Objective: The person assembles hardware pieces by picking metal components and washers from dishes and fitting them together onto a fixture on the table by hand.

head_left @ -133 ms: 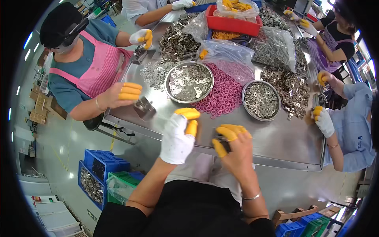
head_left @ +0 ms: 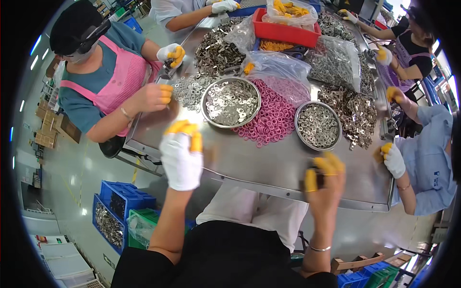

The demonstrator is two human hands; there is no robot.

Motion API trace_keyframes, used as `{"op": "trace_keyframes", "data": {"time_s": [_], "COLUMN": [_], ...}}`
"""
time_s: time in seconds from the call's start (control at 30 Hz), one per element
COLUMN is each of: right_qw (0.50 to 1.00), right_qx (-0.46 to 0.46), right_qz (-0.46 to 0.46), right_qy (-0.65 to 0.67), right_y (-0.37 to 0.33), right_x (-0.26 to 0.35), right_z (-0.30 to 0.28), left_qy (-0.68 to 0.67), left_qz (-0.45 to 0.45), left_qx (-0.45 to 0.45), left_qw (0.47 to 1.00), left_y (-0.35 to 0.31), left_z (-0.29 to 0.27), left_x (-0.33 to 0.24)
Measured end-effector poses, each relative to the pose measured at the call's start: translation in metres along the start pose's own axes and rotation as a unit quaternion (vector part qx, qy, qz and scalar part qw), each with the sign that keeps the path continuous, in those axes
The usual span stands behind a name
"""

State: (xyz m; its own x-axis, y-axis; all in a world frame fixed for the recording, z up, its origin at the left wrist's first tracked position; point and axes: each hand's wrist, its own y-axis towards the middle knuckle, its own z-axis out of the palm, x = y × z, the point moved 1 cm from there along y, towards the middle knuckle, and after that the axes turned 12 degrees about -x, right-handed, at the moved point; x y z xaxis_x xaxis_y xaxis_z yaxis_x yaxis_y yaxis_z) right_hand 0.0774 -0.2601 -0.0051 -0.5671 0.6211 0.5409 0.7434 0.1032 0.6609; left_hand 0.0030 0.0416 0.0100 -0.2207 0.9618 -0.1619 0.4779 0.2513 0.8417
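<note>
Both hands have drawn apart: the left hand, gloved, lifts away with fingers curled on nothing I can see, while the right hand pinches a small dark part, blurred, over the table edge. The bowls and pink rings remain heaped, so much is left.

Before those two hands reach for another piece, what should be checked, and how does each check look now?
1. Right hand holds a small dark part: ok, pinched between yellow-tipped fingers.
2. Left hand free to pick: cannot tell, it is motion-blurred.
3. Large bowl of metal washers stocked: ok.
4. Small bowl of tiny metal parts stocked: ok.
5. Pink rings contained: not ok, they lie loose on the table between the bowls.
6. Bare steel table ahead of both hands: ok.
</note>
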Motion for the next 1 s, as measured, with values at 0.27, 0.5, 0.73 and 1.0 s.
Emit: {"op": "trace_keyframes", "data": {"time_s": [0.27, 0.5, 0.73, 1.0], "right_qw": [0.995, 0.991, 0.996, 0.890], "right_qx": [0.001, 0.059, 0.077, 0.212], "right_qz": [-0.028, -0.049, 0.045, 0.234], "right_qy": [-0.093, -0.113, -0.027, 0.329], "right_y": [0.026, 0.031, 0.050, 0.025], "right_x": [-0.017, -0.026, -0.024, 0.038], "right_z": [0.004, 0.023, 0.018, 0.037], "left_qy": [0.027, -0.037, -0.018, -0.369], "left_qz": [-0.156, -0.056, -0.078, -0.269], "left_qx": [0.151, 0.159, 0.195, 0.234], "left_qw": [0.976, 0.985, 0.978, 0.858], "left_y": [-0.019, 0.030, 0.033, -0.012], "left_z": [0.012, 0.061, 0.075, 0.031], "left_x": [0.022, -0.023, -0.024, -0.037]}}
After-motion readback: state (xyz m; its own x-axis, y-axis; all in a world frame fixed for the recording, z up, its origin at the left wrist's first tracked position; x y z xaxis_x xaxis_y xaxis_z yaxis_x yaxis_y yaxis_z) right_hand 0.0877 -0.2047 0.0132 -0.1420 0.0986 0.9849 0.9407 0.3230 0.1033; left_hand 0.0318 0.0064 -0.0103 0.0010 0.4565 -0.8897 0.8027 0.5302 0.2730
